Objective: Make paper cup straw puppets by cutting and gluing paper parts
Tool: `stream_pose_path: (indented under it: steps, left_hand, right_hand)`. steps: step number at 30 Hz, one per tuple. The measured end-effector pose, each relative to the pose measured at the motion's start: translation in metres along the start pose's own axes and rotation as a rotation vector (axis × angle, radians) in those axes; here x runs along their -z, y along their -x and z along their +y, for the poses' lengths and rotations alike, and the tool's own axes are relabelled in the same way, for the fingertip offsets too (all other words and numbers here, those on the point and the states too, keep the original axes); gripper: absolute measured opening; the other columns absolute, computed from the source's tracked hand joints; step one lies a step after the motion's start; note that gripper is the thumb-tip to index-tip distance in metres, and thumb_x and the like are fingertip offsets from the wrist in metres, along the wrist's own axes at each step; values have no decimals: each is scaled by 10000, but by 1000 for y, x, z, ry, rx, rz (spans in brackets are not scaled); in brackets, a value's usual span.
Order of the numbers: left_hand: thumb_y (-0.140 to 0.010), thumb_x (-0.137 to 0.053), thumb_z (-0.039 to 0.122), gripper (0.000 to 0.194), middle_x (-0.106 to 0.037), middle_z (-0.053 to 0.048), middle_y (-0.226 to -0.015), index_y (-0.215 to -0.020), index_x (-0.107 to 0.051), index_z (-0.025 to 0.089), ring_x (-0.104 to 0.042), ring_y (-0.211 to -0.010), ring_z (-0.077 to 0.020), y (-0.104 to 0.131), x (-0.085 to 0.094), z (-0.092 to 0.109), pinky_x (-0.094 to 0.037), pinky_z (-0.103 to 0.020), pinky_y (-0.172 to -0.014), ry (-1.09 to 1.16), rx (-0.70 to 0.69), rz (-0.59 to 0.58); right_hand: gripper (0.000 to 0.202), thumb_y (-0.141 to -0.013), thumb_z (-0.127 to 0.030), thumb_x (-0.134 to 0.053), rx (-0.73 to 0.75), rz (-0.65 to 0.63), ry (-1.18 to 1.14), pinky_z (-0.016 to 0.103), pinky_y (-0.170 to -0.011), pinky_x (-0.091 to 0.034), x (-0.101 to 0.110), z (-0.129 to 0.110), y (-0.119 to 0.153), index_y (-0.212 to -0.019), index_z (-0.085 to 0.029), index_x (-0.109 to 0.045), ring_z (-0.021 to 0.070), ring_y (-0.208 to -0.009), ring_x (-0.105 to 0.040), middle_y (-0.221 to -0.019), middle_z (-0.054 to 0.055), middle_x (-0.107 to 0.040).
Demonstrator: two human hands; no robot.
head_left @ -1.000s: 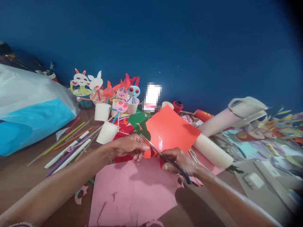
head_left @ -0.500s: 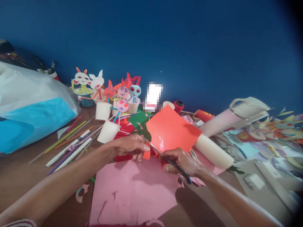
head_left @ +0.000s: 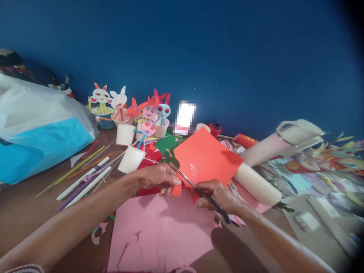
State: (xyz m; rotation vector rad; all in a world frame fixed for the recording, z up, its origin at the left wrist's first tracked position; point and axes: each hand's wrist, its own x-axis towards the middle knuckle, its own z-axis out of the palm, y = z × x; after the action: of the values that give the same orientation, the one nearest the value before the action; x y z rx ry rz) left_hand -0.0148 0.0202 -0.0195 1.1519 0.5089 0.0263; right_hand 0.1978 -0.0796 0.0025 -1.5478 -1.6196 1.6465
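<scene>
Watching this through the head camera from my end: the left hand (head_left: pixel 159 179) has its thumb and fingers pinched on a small orange flap (head_left: pixel 176 189), while the right hand (head_left: pixel 218 196) is wrapped round the scissors (head_left: pixel 204 195), blades pointing up toward the left hand. The blades look narrow, but I can't tell if they're fully together. The big orange sheet (head_left: pixel 210 157) sits just beyond both hands, tilted up with a corner toward the wall (head_left: pixel 241 68). I can't see if the flap is joined to it, as the scissors cover that bit. Compared with half a second ago, not much: the shiny patch on the orange sheet has shrunk, its left corner is slightly further left, and the left thumb is a touch lower. The pink sheet (head_left: pixel 159 231) lies below the hands, same as before.
</scene>
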Motion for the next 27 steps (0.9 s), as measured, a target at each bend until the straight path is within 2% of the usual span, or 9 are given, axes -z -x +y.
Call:
stream_pose_path:
  steps: [3, 7, 9, 12, 17, 20, 22, 24, 27]
  left_hand:
    - [-735, -568, 254, 243, -580, 13, -424, -526, -563, 131, -463, -328, -56, 7, -1, 8, -353, -176, -389, -81, -47, 34]
    - [-763, -545, 311, 263, -608, 0, -513, -579, -587, 127, -491, -400, -59, 22, 2, 27, -371, -185, -441, -225, -176, 164]
    - [-763, -541, 308, 253, -610, 1, -540, -592, -590, 129, -498, -430, -59, 29, 4, 35, -381, -185, -466, -266, -211, 266]
    - [-746, -551, 285, 199, -605, 10, -562, -614, -586, 141, -502, -452, -63, 36, 7, 42, -386, -186, -473, -299, -242, 427]
    - [-717, -568, 272, 152, -603, 4, -561, -631, -593, 149, -512, -466, -79, 43, 14, 47, -406, -198, -475, -364, -282, 552]
    - [-706, -583, 288, 145, -581, 13, -519, -660, -597, 151, -515, -471, -85, 44, 19, 48, -405, -197, -472, -371, -292, 607]
    - [-704, -587, 293, 143, -577, 17, -514, -680, -597, 153, -512, -473, -82, 44, 20, 48, -398, -190, -467, -367, -296, 624]
    - [-703, -589, 282, 137, -572, 23, -506, -664, -587, 151, -500, -460, -72, 44, 19, 49, -384, -180, -458, -362, -294, 635]
    - [-702, -584, 268, 147, -566, 21, -487, -623, -566, 145, -495, -439, -71, 44, 17, 49, -387, -184, -452, -334, -303, 645]
  right_hand:
    - [292, -655, -359, -661, -12, 31, -27, 177, -396, -334, 0, -1, -3, -815, -125, -594, 51, -396, -379, -481, -62, -440]
    - [305, -721, -370, -570, -14, 151, -47, 188, -390, -341, -6, -1, -10, -935, -155, -545, 60, -387, -370, -491, -76, -417]
    - [322, -709, -360, -579, -21, 217, 51, 186, -398, -329, -12, -2, -14, -971, -181, -524, 69, -405, -382, -501, -81, -421]
    - [346, -653, -337, -640, -6, 281, 360, 186, -449, -308, -23, -4, -17, -954, -216, -521, 94, -488, -455, -545, -67, -499]
    - [413, -692, -333, -601, -11, 228, 701, 206, -504, -314, -42, -2, -8, -1065, -228, -460, 154, -605, -564, -695, -4, -619]
    - [370, -709, -218, -542, 2, 230, 966, 229, -539, -326, -53, 3, -2, -1071, -222, -469, 209, -706, -602, -799, 60, -646]
    - [316, -707, -142, -490, 13, 201, 1133, 238, -530, -317, -59, 6, 0, -1012, -225, -495, 221, -681, -607, -745, 60, -643]
    - [302, -707, -128, -474, 90, 118, 1212, 239, -515, -308, -64, 4, 1, -991, -228, -489, 218, -642, -600, -687, 39, -632]
    - [321, -722, -155, -486, 283, 17, 1243, 239, -524, -314, -69, -6, 2, -1035, -221, -455, 206, -660, -586, -708, 24, -633]
